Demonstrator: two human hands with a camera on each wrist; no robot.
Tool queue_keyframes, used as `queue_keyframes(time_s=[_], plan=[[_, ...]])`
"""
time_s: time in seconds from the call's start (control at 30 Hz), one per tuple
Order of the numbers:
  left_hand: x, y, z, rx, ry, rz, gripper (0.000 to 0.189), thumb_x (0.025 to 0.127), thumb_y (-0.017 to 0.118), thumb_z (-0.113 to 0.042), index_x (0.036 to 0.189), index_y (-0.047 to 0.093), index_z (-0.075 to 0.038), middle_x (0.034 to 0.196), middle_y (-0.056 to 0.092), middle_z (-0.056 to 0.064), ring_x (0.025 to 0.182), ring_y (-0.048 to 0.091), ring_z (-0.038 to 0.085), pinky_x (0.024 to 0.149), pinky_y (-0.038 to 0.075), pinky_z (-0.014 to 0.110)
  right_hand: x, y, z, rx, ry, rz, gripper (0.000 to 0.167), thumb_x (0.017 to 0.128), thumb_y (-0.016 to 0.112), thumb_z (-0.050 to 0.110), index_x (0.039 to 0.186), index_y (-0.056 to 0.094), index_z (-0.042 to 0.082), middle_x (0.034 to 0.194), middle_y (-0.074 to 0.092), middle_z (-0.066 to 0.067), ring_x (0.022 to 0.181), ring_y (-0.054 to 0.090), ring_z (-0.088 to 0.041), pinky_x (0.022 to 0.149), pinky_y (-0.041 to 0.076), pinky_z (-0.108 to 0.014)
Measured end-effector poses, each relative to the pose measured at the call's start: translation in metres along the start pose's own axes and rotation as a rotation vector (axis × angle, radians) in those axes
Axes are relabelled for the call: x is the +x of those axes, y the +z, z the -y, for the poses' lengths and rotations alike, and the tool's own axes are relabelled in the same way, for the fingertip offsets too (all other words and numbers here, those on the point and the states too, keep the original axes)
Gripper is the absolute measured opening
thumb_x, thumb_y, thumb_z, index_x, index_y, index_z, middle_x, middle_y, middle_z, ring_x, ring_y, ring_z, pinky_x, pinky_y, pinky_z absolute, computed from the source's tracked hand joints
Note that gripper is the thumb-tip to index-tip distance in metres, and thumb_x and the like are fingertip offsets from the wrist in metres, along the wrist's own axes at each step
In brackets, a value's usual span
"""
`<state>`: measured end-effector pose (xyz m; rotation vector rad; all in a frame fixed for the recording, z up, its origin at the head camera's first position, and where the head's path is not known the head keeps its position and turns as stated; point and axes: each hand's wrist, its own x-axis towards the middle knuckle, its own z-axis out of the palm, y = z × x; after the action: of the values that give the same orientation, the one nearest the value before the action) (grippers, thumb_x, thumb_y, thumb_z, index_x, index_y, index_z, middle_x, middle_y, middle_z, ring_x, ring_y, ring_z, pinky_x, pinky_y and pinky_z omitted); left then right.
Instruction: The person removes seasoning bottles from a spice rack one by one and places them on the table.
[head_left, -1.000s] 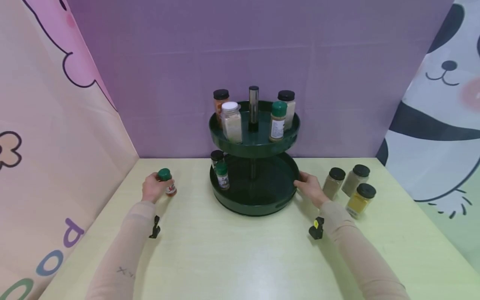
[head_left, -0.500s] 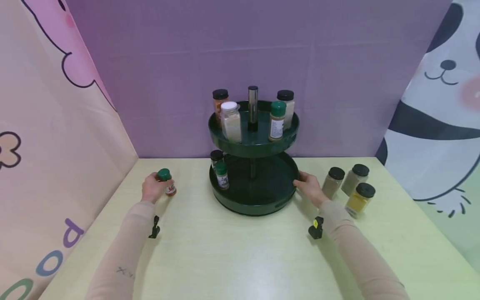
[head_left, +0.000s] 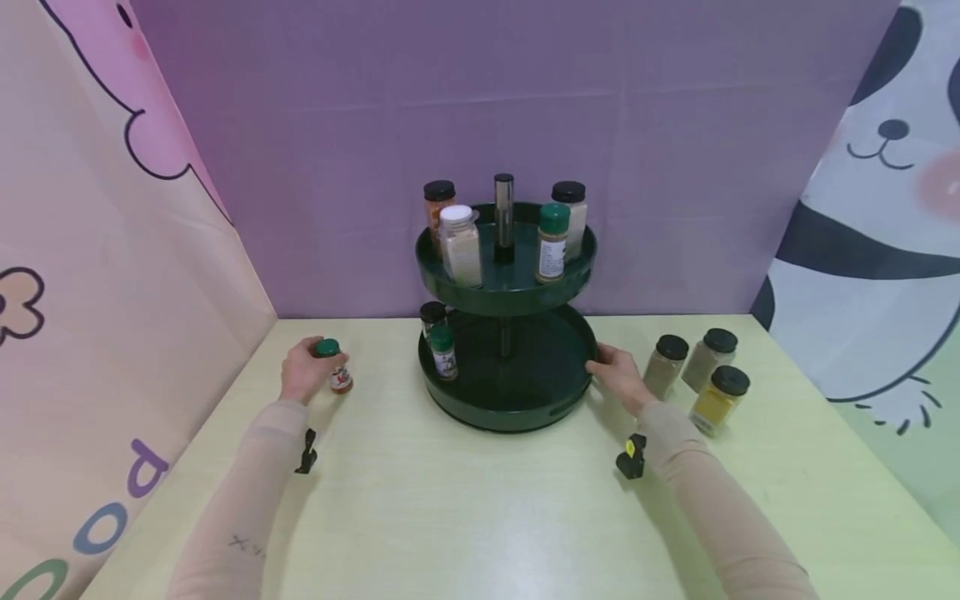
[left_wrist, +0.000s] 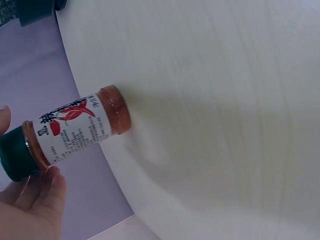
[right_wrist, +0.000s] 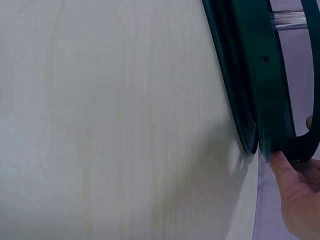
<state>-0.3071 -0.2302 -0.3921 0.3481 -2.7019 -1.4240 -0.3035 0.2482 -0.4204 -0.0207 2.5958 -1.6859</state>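
My left hand (head_left: 302, 372) pinches a small spice jar (head_left: 341, 380) near its green cap. In the left wrist view, the jar (left_wrist: 75, 124) shows orange-red contents and a white label with red chillies; its base is at the tabletop, though contact is hard to tell. At the centre stands a dark green two-tier turntable (head_left: 510, 417). My right hand (head_left: 618, 375) grips the right rim of its lower tier; in the right wrist view the thumb lies on the outer wall (right_wrist: 272, 100). Two small jars, one green-capped (head_left: 445, 357) and one black-capped (head_left: 432, 315), stand on the lower tier's left side.
The upper tier holds several jars, among them a white-capped one (head_left: 461, 250) and a green-capped one (head_left: 552, 246). Right of my right hand stand black-capped jars, one with yellow contents (head_left: 716, 407). A purple backdrop (head_left: 337, 208) hangs behind the pale table (head_left: 480, 517).
My left hand has shifted up slightly at the jar's cap, while the jar stays in place. The turntable and my right hand have not visibly moved.
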Motion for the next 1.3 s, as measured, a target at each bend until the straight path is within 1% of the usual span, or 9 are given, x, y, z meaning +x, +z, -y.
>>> queue_keyframes(time_s=[0.2, 0.37, 0.47, 0.57, 0.63, 0.77, 0.93, 1.07, 1.3], plan=[[-0.001, -0.002, -0.010, 0.029, 0.060, -0.064, 0.065, 0.086, 0.061, -0.025, 0.140, 0.032, -0.002, 0.142, 0.036, 0.022, 0.125, 0.040, 0.038, 0.101, 0.037, 0.045, 0.000, 0.000, 0.000, -0.008, 0.004, -0.004, 0.052, 0.092, 0.044, 0.006, 0.139, 0.026, -0.008, 0.139, 0.036, -0.028, 0.129, 0.035, -0.036, 0.105, 0.032, -0.044], [-0.004, 0.000, -0.022, 0.086, 0.162, -0.124, 0.059, 0.087, 0.060, -0.025, 0.137, 0.039, -0.002, 0.139, 0.041, 0.021, 0.127, 0.038, 0.038, 0.102, 0.035, 0.047, 0.000, 0.001, 0.000, -0.012, 0.009, -0.011, 0.052, 0.092, 0.044, 0.007, 0.139, 0.027, -0.008, 0.139, 0.036, -0.028, 0.129, 0.035, -0.036, 0.106, 0.032, -0.044], [-0.006, 0.003, -0.030, 0.100, 0.231, -0.125, 0.054, 0.087, 0.060, -0.023, 0.133, 0.043, -0.001, 0.135, 0.046, 0.020, 0.124, 0.042, 0.036, 0.101, 0.036, 0.047, -0.001, 0.001, 0.000, -0.012, 0.009, -0.010, 0.052, 0.092, 0.044, 0.006, 0.139, 0.026, -0.009, 0.139, 0.035, -0.028, 0.130, 0.035, -0.037, 0.106, 0.032, -0.044], [-0.009, 0.010, -0.039, 0.105, 0.284, -0.088, 0.050, 0.087, 0.059, -0.023, 0.130, 0.047, -0.001, 0.132, 0.050, 0.019, 0.122, 0.043, 0.036, 0.099, 0.037, 0.047, 0.000, 0.000, 0.000, -0.010, 0.011, -0.006, 0.052, 0.092, 0.043, 0.006, 0.139, 0.026, -0.009, 0.140, 0.035, -0.028, 0.130, 0.035, -0.037, 0.106, 0.032, -0.044], [-0.011, 0.015, -0.044, 0.099, 0.299, -0.048, 0.049, 0.087, 0.059, -0.024, 0.130, 0.047, -0.001, 0.132, 0.050, 0.018, 0.123, 0.042, 0.036, 0.100, 0.036, 0.048, 0.000, 0.000, 0.000, -0.013, 0.014, -0.004, 0.052, 0.093, 0.043, 0.007, 0.140, 0.025, -0.008, 0.140, 0.035, -0.028, 0.130, 0.035, -0.037, 0.106, 0.032, -0.044], [-0.015, 0.027, -0.055, 0.072, 0.294, 0.043, 0.050, 0.088, 0.059, -0.025, 0.131, 0.046, -0.003, 0.134, 0.048, 0.016, 0.125, 0.039, 0.035, 0.102, 0.035, 0.046, 0.000, 0.001, 0.000, -0.012, 0.019, 0.001, 0.052, 0.093, 0.043, 0.007, 0.140, 0.025, -0.008, 0.140, 0.034, -0.028, 0.130, 0.034, -0.036, 0.106, 0.031, -0.044], [-0.018, 0.042, -0.065, 0.066, 0.300, 0.120, 0.052, 0.087, 0.061, -0.025, 0.131, 0.046, -0.003, 0.132, 0.049, 0.017, 0.123, 0.043, 0.034, 0.101, 0.038, 0.044, 0.001, 0.001, 0.000, -0.015, 0.026, -0.008, 0.053, 0.093, 0.044, 0.008, 0.140, 0.026, -0.008, 0.140, 0.035, -0.027, 0.130, 0.035, -0.036, 0.106, 0.032, -0.044], [-0.019, 0.052, -0.069, 0.064, 0.313, 0.153, 0.051, 0.086, 0.062, -0.024, 0.129, 0.047, -0.003, 0.129, 0.051, 0.017, 0.121, 0.045, 0.035, 0.100, 0.039, 0.044, 0.001, 0.001, -0.001, -0.020, 0.023, -0.021, 0.053, 0.092, 0.044, 0.007, 0.139, 0.027, -0.008, 0.139, 0.037, -0.028, 0.129, 0.036, -0.036, 0.105, 0.032, -0.043], [-0.018, 0.070, -0.069, 0.056, 0.355, 0.174, 0.050, 0.084, 0.064, -0.019, 0.127, 0.049, 0.002, 0.126, 0.054, 0.021, 0.116, 0.049, 0.037, 0.097, 0.041, 0.045, 0.000, 0.001, 0.001, -0.021, 0.031, -0.023, 0.053, 0.092, 0.044, 0.007, 0.139, 0.026, -0.008, 0.140, 0.035, -0.028, 0.130, 0.034, -0.037, 0.106, 0.031, -0.044]])
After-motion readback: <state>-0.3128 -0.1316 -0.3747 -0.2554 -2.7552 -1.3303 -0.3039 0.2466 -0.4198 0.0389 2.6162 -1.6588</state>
